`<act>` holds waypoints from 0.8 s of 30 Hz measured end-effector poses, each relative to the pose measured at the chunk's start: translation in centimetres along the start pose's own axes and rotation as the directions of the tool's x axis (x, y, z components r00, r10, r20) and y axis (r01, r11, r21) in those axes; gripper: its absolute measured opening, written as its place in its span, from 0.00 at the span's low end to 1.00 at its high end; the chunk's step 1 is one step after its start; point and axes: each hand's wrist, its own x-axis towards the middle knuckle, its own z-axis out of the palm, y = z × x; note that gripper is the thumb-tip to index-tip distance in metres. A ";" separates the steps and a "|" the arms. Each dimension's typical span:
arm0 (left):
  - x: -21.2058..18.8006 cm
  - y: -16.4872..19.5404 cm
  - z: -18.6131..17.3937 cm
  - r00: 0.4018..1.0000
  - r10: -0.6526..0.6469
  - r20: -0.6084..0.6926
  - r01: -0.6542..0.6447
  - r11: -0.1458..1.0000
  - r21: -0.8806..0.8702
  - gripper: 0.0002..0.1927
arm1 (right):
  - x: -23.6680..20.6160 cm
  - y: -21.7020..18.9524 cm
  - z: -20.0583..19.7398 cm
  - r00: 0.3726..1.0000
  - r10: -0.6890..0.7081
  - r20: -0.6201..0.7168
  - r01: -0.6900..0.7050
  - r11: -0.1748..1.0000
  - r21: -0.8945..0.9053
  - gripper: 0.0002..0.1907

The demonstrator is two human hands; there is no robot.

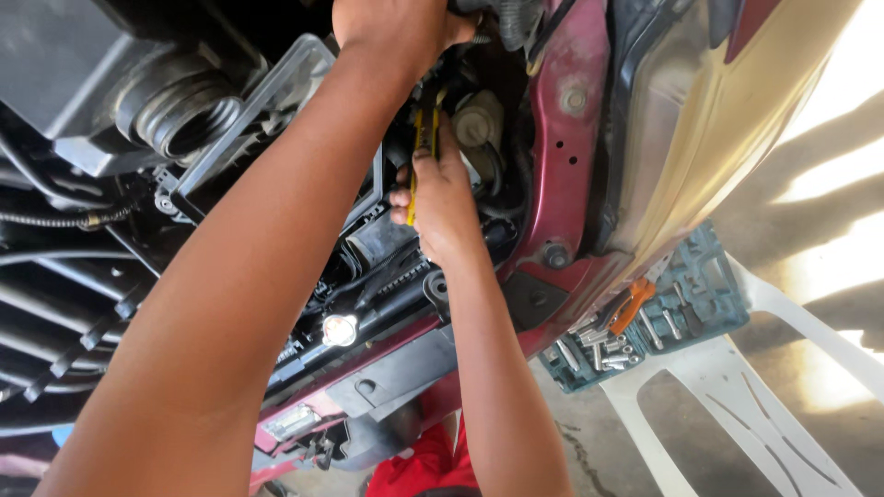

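Reaching into the engine bay (276, 230) of a red car, both hands work close together near the front corner, beside the red panel (566, 138). The right hand (440, 198) is curled around the yellow-and-black handles of a pair of pliers (424, 138); its fingers (401, 198) are pressed together on the grips, and the tool points up into the gap, its tip hidden behind the other hand. The left hand (396, 28) sits above it, closed over something at the top of the frame; what it grips cannot be told, since the fingers fold out of view. Judging from this, the work is midway: covers are already off, hoses and wiring lie exposed, and the part under the pliers is not yet free. A pale round cap (474, 124) stands just beside the pliers. A ribbed black hose (184, 110) lies well to the left, and a small lit lamp (339, 329) glows lower down. An open teal socket case (645, 313) with an orange-handled tool rests on a white plastic chair (755, 405), well apart from both hands.
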 end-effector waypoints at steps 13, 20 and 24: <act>-0.9 -0.4 -0.1 0.988 -0.104 0.118 0.107 0.994 -0.024 0.21 | 0.2 1.4 -1.8 0.986 0.018 0.165 -0.083 0.915 0.395 0.30; -0.7 -1.2 -0.8 0.998 -0.025 0.062 0.024 1.000 0.015 0.22 | 0.8 1.1 -1.5 0.984 0.088 0.153 -0.123 0.964 0.234 0.31; -0.6 -1.5 -0.6 0.997 -0.015 0.074 0.014 1.000 0.014 0.23 | 0.9 0.2 -0.9 0.980 0.136 0.142 -0.161 0.971 0.175 0.32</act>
